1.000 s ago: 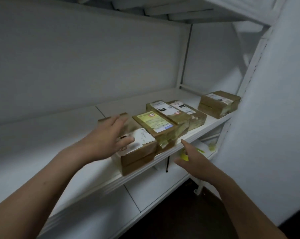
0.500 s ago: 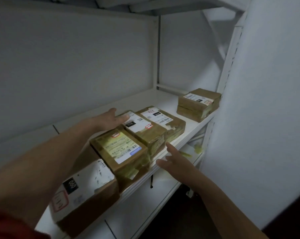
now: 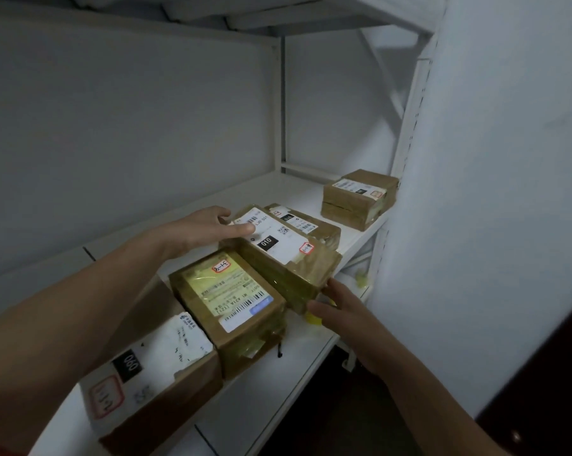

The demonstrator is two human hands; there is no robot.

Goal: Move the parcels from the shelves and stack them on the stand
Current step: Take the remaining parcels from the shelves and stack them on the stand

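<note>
Several brown taped parcels lie in a row on a white shelf (image 3: 353, 235). The third parcel (image 3: 287, 258), with a white label reading 010, is tilted up off the shelf. My left hand (image 3: 208, 228) grips its far end, thumb on the label. My right hand (image 3: 335, 304) holds its near front corner from below. To its left sit a yellow-labelled parcel (image 3: 235, 304) and a parcel with a torn white label (image 3: 152, 376). Behind it lies another flat parcel (image 3: 307, 225). A stack of two parcels (image 3: 358, 197) stands at the shelf's right end.
A white wall panel (image 3: 492, 192) closes off the right side. A lower shelf (image 3: 278, 399) runs beneath, with yellow scraps (image 3: 362, 278) near its right end. The upper shelf (image 3: 360, 14) hangs overhead. Dark floor lies below right.
My left hand reached past the first parcels to the 010 parcel's far end. My right hand rose to its front corner. The parcel now tilts up off the shelf.
</note>
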